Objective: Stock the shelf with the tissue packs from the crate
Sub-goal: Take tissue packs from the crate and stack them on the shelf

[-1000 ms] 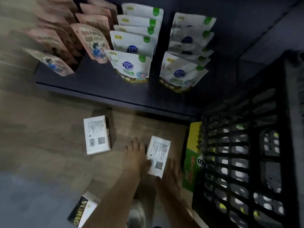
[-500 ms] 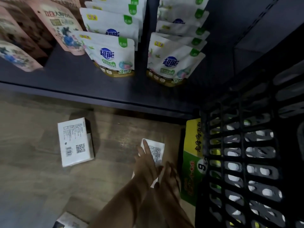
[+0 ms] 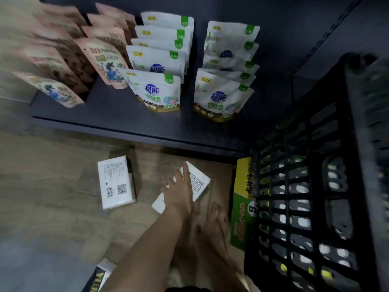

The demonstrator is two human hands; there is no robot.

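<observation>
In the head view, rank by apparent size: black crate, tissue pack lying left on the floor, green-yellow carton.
1. black crate, by far the largest.
2. green-yellow carton, though the crate hides part of it.
3. tissue pack, smallest.

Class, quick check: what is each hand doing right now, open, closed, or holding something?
Left hand: open, fingers straight, lying on the white tissue pack on the floor.
Right hand: open, fingers loose, no grip on anything.
</observation>
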